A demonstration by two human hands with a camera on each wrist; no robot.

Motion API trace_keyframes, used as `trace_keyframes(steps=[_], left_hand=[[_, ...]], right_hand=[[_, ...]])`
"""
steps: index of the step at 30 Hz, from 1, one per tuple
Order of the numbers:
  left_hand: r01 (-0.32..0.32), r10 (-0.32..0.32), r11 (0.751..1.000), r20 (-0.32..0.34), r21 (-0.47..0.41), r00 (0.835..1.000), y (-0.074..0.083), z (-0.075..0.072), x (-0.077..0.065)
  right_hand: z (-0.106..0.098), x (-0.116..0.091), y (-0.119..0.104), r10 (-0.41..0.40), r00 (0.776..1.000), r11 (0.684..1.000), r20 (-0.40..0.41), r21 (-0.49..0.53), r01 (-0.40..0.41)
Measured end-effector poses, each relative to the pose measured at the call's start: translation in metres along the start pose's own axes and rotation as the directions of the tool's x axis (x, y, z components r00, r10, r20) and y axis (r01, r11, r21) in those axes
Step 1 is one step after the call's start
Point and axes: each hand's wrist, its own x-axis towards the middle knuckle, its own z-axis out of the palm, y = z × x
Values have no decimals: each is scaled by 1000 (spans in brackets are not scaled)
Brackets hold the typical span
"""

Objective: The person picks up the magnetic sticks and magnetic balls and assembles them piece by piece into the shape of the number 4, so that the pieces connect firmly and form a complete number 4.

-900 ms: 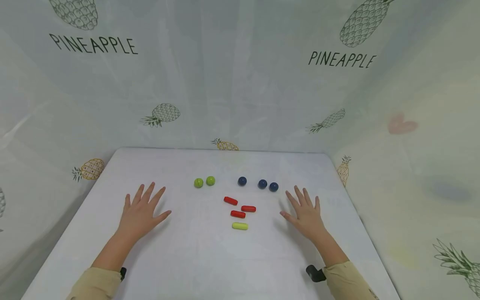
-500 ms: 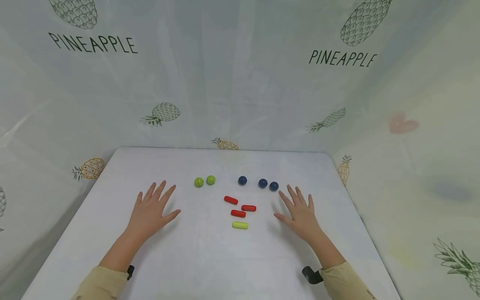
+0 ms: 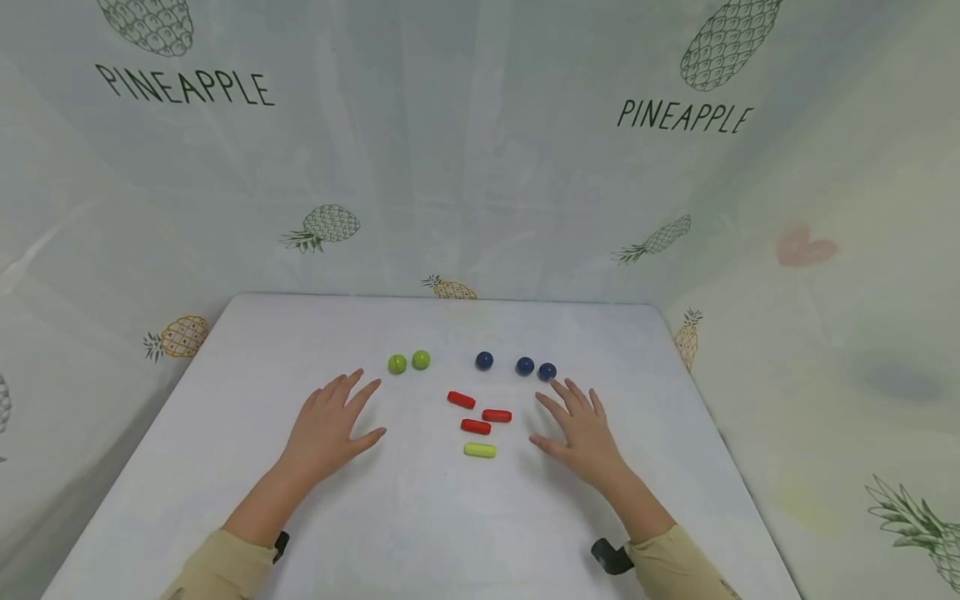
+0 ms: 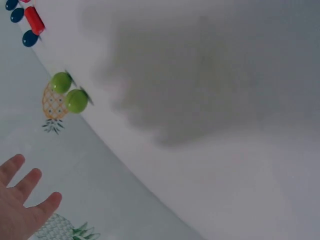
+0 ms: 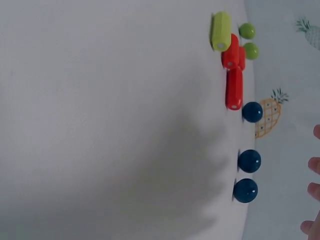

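Left hand [image 3: 322, 433] and right hand [image 3: 587, 437] hover loose, empty; green balls [image 3: 397, 364] and blue balls [image 3: 484, 361] toward the worktop [image 3: 420, 533]'s far edge; red sticks [image 3: 476, 427], yellow stick [image 3: 480, 450] nearer

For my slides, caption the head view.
Left hand and right hand above a white table with two green balls, three blue balls, three red sticks, one yellow stick.

Left hand [image 3: 324, 432] is shifted inward since earlier head frames, its fingers less widely spread. Right hand [image 3: 588, 437] is shifted inward too, by less; rightmost blue ball [image 3: 545, 369] is now slightly overlapped by a fingertip.
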Motion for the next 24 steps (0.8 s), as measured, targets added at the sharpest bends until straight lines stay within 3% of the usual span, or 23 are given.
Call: trace_keyframes(steps=[8,15,24], left_hand=[[-44,43,999,-10,-23,999,14,6,4],[-46,47,998,25,-37,999,28,13,10],[-42,47,998,110,-51,993,46,24,14]], right_hand=[[7,3,-11,-87,996,995,-11,46,87],[12,8,-21,-152,987,983,-45,98,156],[24,10,-37,-148,989,981,20,131,144]])
